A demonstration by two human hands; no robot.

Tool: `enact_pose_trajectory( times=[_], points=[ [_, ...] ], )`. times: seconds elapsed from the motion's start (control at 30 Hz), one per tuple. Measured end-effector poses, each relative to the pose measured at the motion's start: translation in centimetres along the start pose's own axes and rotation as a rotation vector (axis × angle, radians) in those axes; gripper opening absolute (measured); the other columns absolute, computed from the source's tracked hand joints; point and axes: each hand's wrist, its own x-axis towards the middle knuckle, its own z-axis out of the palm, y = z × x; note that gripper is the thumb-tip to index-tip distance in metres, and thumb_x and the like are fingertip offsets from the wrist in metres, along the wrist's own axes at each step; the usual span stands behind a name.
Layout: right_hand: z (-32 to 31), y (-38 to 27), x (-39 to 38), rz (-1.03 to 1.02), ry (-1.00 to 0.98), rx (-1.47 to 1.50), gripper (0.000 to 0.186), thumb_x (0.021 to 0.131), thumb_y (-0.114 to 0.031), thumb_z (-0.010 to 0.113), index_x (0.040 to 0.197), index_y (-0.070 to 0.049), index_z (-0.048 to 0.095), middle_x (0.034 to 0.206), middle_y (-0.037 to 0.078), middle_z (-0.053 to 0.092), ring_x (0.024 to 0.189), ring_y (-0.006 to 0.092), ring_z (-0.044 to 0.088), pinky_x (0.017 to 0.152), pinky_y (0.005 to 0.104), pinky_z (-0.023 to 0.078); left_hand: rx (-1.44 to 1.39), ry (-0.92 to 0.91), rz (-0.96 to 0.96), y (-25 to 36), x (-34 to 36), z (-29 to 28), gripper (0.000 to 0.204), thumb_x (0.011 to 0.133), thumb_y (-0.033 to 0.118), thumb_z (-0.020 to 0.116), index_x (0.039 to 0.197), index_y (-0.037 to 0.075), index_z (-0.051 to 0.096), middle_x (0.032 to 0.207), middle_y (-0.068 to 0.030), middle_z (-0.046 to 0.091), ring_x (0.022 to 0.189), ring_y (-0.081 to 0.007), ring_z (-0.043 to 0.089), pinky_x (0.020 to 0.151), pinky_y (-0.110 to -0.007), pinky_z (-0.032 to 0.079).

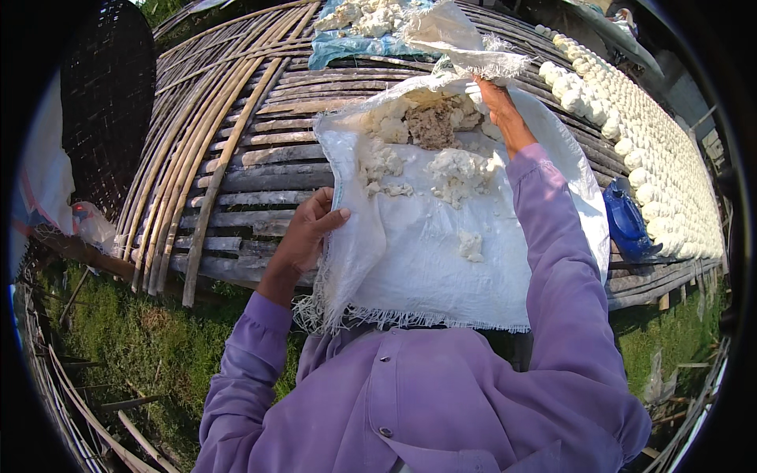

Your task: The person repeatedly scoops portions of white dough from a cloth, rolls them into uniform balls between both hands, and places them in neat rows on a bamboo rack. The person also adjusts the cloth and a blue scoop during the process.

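Note:
A white woven plastic sack (426, 276) with frayed edges lies spread before me on bamboo slats, carrying pale, crumbly clumps (461, 173) and a browner lump (426, 122) near its far end. My left hand (311, 232) pinches the sack's left edge between thumb and fingers. At the far right, my right hand (497, 106) is closed at the sack's raised far edge, its fingertips partly hidden. Both forearms are in purple sleeves.
Beyond lie more pale clumps (363, 16) on a blue sheet (339, 51) and another sack (449, 31). Rows of white balls (662, 173) and a blue plastic item (631, 221) sit right. A dark woven panel (106, 110) stands left; grass (118, 339) lies below the bamboo platform (244, 177).

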Motion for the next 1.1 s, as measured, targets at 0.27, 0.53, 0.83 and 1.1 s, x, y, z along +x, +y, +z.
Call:
enact_pose_trajectory(
  times=[0.27, 0.53, 0.83, 1.1],
  points=[
    [-2.6, 3.1, 0.0, 0.086, -0.036, -0.221, 0.06, 0.095, -0.044, 0.067, 0.144, -0.012, 0.055, 0.138, 0.008, 0.061, 0.122, 0.0229, 0.053, 0.103, 0.0399, 0.042, 1.412, -0.327, -0.03, -7.1, -1.9, 8.9, 0.136, 0.071, 0.074, 0.077, 0.16, -0.004, 0.01, 0.166, -0.0299, 0.004, 0.151, -0.0537, 0.009, 0.118, -0.07, 0.016],
    [-3.8, 7.3, -1.2, 0.01, -0.092, -0.387, 0.05, 0.097, -0.04, 0.061, 0.136, -0.009, 0.056, 0.121, 0.009, 0.068, 0.101, 0.0254, 0.06, 0.086, 0.0385, 0.049, 1.541, -0.329, 0.431, -12.8, -2.1, 9.4, 0.094, 0.062, 0.024, 0.089, 0.146, 0.013, 0.047, 0.156, -0.0175, 0.036, 0.143, -0.0551, 0.027, 0.114, -0.07, 0.024],
    [-2.0, 1.2, 0.1, -0.071, 0.026, -0.168, 0.056, 0.095, -0.042, 0.068, 0.137, -0.007, 0.058, 0.129, 0.009, 0.067, 0.112, 0.0211, 0.057, 0.094, 0.0377, 0.048, 0.714, 0.179, 0.567, -7.1, 2.9, 8.3, 0.034, 0.082, -0.004, 0.071, 0.115, 0.005, 0.064, 0.099, -0.0059, 0.066, 0.096, -0.0177, 0.063, 0.08, -0.03, 0.051],
    [-1.4, -2.0, 3.6, -0.019, -0.018, -0.265, 0.071, 0.088, -0.053, 0.073, 0.139, -0.006, 0.058, 0.134, 0.011, 0.064, 0.12, 0.0259, 0.057, 0.1, 0.0484, 0.046, -0.016, 0.504, -0.014, -7.9, 1.7, 1.8, 0.064, 0.095, 0.011, 0.067, 0.15, 0.003, 0.036, 0.127, -0.0105, 0.06, 0.106, -0.0178, 0.063, 0.088, -0.03, 0.054]
  ],
)
